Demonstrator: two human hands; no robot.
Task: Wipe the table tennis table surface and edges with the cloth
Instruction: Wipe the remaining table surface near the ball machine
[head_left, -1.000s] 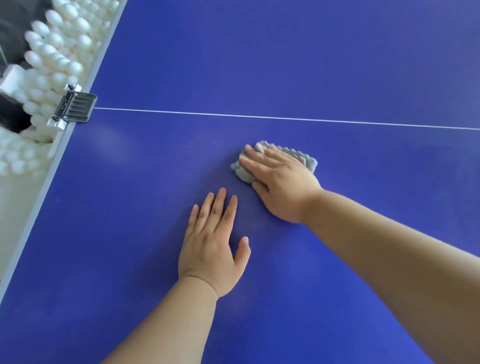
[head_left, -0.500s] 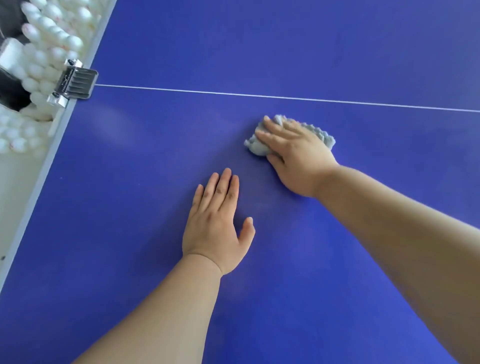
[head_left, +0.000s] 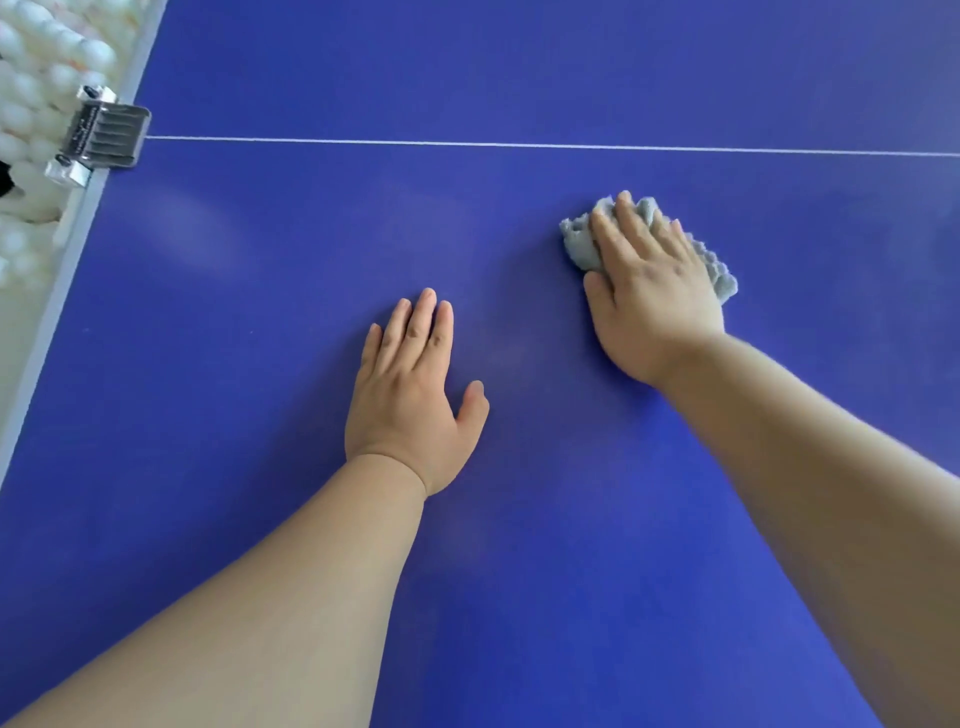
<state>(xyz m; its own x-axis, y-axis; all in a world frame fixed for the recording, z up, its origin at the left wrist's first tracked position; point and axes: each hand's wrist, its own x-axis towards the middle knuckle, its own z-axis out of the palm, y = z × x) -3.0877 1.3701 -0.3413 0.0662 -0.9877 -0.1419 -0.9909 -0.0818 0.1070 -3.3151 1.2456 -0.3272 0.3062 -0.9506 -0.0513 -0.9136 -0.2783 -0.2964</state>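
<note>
Wiping looks midway: right hand (head_left: 652, 291) presses flat-fingered on crumpled grey cloth (head_left: 577, 244) upon blue table tennis surface (head_left: 260, 467); left hand (head_left: 410, 400) rests spread; pale edge (head_left: 62, 270) seemingly unwiped.

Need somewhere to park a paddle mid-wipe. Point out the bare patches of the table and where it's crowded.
Bare: the table beyond the white line; between its edge and the left hand; right of the cloth. Crowded: the gap from left hand to right hand on the cloth, and by the metal clamp.

cloth (head_left: 576, 243) on table (head_left: 260, 467), clamp (head_left: 101, 136) far left
</note>
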